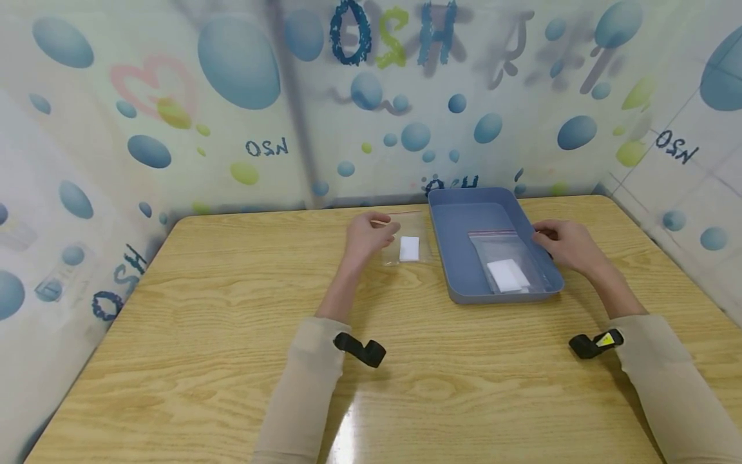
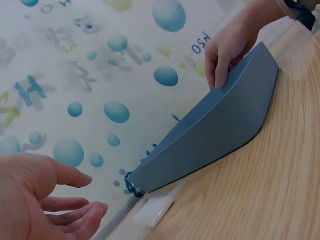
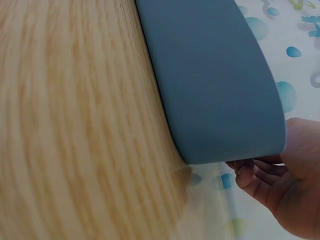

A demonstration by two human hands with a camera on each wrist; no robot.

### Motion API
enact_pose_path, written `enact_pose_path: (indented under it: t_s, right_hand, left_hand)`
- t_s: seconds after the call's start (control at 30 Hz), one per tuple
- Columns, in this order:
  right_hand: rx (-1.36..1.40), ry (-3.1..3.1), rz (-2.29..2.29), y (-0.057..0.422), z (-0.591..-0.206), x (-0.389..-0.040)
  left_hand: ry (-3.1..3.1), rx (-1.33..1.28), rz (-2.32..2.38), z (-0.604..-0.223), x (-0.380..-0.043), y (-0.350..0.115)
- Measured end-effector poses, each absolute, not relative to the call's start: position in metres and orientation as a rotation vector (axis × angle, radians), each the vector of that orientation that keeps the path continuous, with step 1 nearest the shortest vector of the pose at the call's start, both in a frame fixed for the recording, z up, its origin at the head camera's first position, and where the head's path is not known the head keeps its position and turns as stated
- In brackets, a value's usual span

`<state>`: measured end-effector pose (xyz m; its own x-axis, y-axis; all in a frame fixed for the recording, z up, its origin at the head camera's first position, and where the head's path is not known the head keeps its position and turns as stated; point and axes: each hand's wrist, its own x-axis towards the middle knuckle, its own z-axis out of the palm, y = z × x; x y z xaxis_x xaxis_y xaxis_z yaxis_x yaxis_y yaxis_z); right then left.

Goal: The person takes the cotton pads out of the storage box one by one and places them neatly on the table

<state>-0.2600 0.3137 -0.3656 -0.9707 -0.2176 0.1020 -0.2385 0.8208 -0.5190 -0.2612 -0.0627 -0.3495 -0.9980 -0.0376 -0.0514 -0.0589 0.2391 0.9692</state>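
Note:
A blue-grey shallow tray stands on the table near its back edge. My right hand grips the tray's right rim, fingertips over the edge in the left wrist view. Inside the tray lies a clear zip bag with a red-lined top and white pieces in it. To the left of the tray, a second clear bag with a white piece lies flat on the table. My left hand hovers by that bag's left side, its fingers loosely bent and apart, holding nothing in the left wrist view.
The wood-grain table reaches toward me and to both sides. Behind it hangs a white curtain printed with blue and green drops, close to the table's back edge. Each sleeve carries a black strapped camera at the wrist.

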Motion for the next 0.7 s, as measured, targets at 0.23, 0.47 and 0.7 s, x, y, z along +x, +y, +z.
enact_pose_path:
  t_s: [0.23, 0.47, 0.7]
  right_hand:
    - [0.384, -2.954, 0.837, 0.313, -0.366, -0.26]
    - [0.39, -2.951, 0.832, 0.313, -0.364, -0.259]
    - [0.397, -2.958, 0.815, 0.313, -0.365, -0.26]
  left_hand:
    - [2.376, -0.001, 1.946, -0.341, -0.257, -0.054]
    - [2.366, 0.097, 1.932, -0.334, -0.252, -0.041]
    - [2.357, 0.181, 1.912, -0.329, -0.242, -0.03]
